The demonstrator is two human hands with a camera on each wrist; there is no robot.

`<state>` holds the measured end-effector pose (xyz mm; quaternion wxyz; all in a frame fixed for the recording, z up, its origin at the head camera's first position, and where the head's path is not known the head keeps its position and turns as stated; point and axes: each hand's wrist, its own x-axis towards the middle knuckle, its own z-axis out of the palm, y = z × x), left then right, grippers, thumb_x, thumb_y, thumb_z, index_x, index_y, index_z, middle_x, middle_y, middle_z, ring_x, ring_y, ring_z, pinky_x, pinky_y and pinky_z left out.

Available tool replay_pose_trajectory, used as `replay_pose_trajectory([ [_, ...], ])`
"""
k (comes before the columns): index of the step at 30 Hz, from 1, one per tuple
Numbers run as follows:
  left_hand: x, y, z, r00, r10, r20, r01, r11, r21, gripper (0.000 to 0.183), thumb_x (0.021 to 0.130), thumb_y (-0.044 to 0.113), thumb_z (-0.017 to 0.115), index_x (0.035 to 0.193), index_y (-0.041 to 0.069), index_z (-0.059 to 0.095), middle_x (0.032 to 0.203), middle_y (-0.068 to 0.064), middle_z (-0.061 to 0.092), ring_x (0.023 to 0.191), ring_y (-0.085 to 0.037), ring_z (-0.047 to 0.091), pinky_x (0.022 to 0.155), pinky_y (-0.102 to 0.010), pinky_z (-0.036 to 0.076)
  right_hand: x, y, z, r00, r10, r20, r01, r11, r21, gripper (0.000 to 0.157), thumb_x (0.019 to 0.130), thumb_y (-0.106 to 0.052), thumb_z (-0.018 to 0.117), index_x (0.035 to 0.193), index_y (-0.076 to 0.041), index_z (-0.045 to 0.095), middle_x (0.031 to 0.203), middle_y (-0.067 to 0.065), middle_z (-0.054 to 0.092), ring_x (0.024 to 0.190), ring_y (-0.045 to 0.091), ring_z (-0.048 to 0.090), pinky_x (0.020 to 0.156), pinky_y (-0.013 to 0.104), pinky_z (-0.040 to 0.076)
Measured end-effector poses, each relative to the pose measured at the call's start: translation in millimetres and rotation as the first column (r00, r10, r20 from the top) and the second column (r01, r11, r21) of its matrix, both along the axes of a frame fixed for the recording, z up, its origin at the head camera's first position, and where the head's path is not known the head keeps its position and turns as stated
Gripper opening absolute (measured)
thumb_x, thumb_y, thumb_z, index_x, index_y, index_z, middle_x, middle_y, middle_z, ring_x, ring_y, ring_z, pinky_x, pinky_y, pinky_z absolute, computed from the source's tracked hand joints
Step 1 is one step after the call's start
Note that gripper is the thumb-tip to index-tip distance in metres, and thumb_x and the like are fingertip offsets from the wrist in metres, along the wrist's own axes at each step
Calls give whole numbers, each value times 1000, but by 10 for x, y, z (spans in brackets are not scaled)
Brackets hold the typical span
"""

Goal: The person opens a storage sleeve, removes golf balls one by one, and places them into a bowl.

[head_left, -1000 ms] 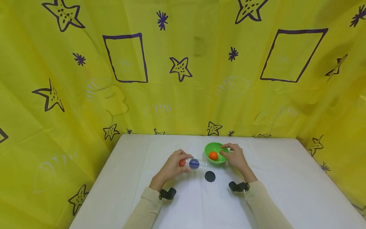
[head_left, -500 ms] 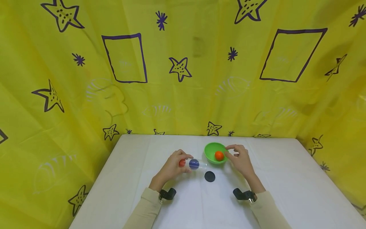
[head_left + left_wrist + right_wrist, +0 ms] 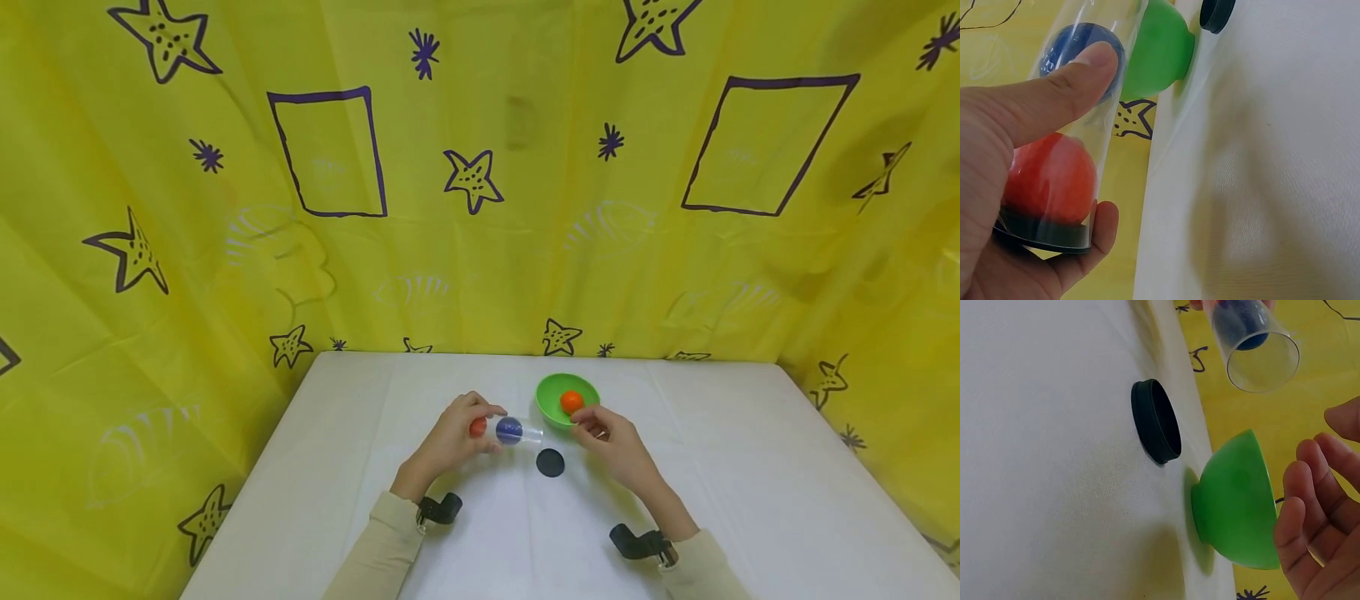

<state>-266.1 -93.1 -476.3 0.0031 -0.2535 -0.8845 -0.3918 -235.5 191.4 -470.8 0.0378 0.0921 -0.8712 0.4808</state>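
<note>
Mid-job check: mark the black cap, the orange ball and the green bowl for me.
Black cap (image 3: 551, 462): head view, middle of its upward face.
Orange ball (image 3: 572, 402): head view, middle of its visible surface.
Green bowl (image 3: 1235, 503): right wrist view, outer wall.

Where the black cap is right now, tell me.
In the head view, the black cap lies on the white table, right of center, just lower in the picture than the green bowl and the open end of the clear tube.
</note>
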Motion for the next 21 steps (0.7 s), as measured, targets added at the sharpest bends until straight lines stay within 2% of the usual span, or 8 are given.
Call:
replay_pose_trajectory([
  [6, 11, 2, 5, 1000, -3, -17, 3, 1000, -1, 45, 75, 17, 82, 116, 24, 68, 103, 4, 54, 95, -14, 48, 83, -27, 46, 24, -81, -76, 997, 71, 31, -72, 997, 16, 18, 89, -15, 67, 105, -8, 65, 84, 1, 61, 77, 13, 55, 67, 22, 48],
  [13, 7, 7, 0, 996, -26, -83, 25, 1000, -12, 44, 74, 14, 83, 115, 21, 69, 102, 4, 55, 97, -13, 49, 84, -25, 46, 50, -148, -135, 985, 124, 117, -125, 992, -6, 25, 87, -18, 70, 109, -10, 63, 85, 3, 61, 76, 14, 55, 63, 23, 47],
  [17, 7, 11, -17, 997, -27, -72, 27, 1000, -5, 43, 76, 14, 81, 116, 21, 69, 102, 6, 55, 98, -14, 50, 83, -26, 45, 66, -174, -136, 977, 155, 146, -151, 988, -35, 33, 87, -21, 71, 116, -9, 61, 89, 5, 62, 78, 16, 55, 62, 24, 49],
  [21, 12, 15, -27, 998, -28, -60, 28, 1000, 4, 41, 77, 16, 80, 116, 22, 68, 103, 7, 55, 101, -20, 52, 84, -28, 45, 78, -186, -135, 975, 182, 129, -179, 983, -35, 38, 87, -23, 70, 119, -7, 59, 91, 6, 63, 79, 16, 56, 62, 24, 50],
])
